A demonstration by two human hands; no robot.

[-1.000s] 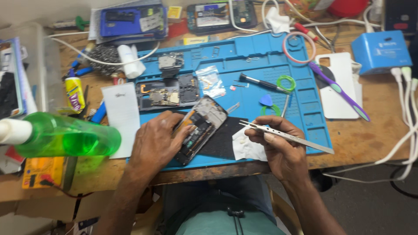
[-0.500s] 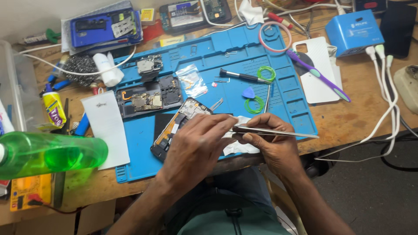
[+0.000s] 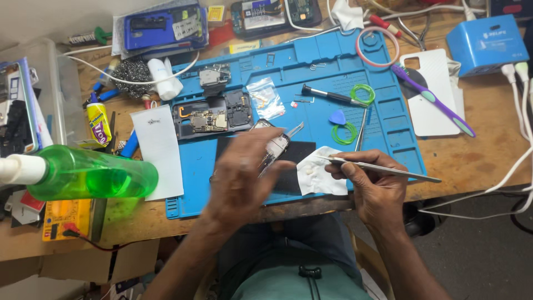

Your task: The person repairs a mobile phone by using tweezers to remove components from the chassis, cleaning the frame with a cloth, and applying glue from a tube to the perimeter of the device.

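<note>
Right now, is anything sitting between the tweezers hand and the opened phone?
Only the white tissue lies on the mat between the right hand, which holds the tweezers, and the opened phone under the left hand.

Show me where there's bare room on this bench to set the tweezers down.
Bare wood lies right of the blue mat, below the white back cover and left of the white cables. The mat's centre and back edge are crowded with boards, picks and tools. The right hand holds the tweezers; the left hand covers the phone.
</note>
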